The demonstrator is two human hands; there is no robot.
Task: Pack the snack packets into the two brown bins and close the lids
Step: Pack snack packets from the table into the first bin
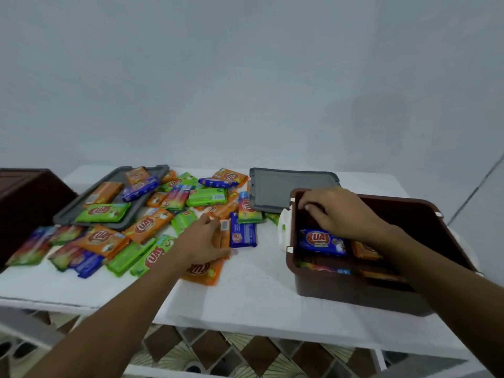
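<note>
Now, left hand (203, 238): grip curled round an orange packet (224, 232), long axis pointing away, left of the brown bin (354, 293).
Right hand (335, 211): inside that bin, grip unclear.

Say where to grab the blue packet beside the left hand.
Probably pinch the blue packet across its narrow width at the near end, from above and the right: it lies flat, with bare table on that side and the left hand crowding its left.
</note>
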